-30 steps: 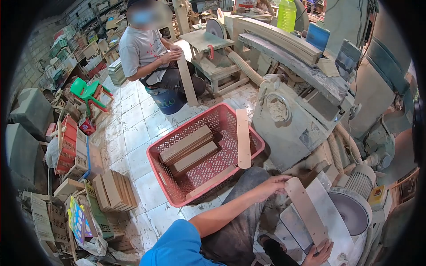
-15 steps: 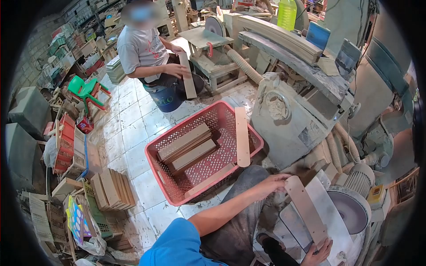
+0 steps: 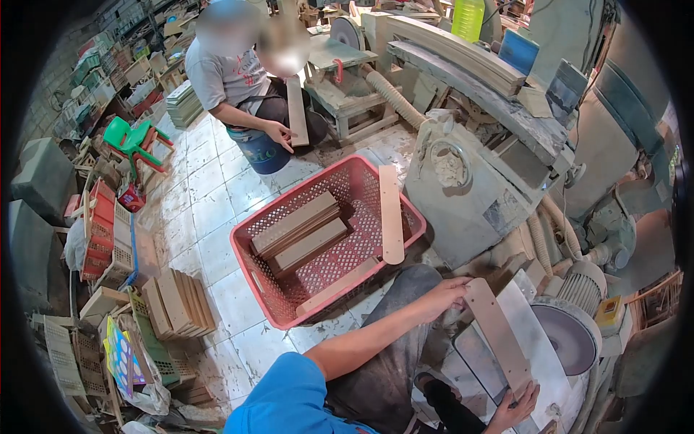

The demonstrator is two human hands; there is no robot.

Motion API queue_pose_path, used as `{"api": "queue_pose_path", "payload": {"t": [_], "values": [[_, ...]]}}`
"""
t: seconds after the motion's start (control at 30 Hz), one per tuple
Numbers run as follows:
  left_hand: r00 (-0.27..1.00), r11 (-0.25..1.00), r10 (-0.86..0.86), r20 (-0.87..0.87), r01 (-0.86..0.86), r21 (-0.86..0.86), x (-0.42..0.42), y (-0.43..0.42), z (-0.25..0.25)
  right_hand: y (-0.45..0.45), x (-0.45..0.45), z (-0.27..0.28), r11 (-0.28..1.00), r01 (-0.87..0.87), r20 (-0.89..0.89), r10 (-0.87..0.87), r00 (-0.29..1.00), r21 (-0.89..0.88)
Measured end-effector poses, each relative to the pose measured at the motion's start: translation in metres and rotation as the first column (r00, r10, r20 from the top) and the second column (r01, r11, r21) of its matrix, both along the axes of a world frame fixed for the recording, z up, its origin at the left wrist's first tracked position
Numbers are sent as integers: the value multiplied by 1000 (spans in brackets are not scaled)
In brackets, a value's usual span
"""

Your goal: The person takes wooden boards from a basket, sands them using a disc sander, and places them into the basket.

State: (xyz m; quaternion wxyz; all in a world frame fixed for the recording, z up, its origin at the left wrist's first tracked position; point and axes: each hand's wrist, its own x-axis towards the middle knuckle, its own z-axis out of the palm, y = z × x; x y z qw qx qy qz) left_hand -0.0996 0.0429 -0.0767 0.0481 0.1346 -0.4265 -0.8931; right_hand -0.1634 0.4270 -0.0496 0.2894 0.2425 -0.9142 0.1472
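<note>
A flat wooden strip [image 3: 497, 333] with a rounded upper end and small holes is held above the metal table [image 3: 538, 347] of a disc sander. My left hand [image 3: 452, 295] grips its upper end between thumb and fingers. At its lower end my right hand [image 3: 515, 409] is closed on the edge. The sanding disc [image 3: 567, 338] stands just to the right of the strip. Another holed strip [image 3: 391, 217] lies across the right side of a red plastic basket [image 3: 271, 316], which contains stacked wooden pieces [image 3: 307, 235].
A co-worker [image 3: 231, 79] sits on a blue bucket [image 3: 260, 152] beyond the basket, holding a board [image 3: 296, 112]. Wooden boards [image 3: 177, 304] are stacked on the tiled floor at left. A dusty machine [image 3: 463, 195] stands right of the basket.
The view has shifted slightly, moving the basket up and left in frame. My hands keep hold of the strip. The co-worker has leaned forward, with one hand now lower beside the board.
</note>
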Motion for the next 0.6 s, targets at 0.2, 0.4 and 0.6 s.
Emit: {"api": "queue_pose_path", "payload": {"t": [0.2,0.4,0.6], "values": [[1000,998,-15,-1,15,-65,2,0,4,-1,2,2,1000,-5,4,5,1000,-2],[1000,997,26,8,-26,-79,3,0,-4,7,5,-3,998,47,54,-49,997,39],[998,997,57,0,-57,-54,8,-2,-1,25,-2,-16,995,39,83,-46,996,91]]}}
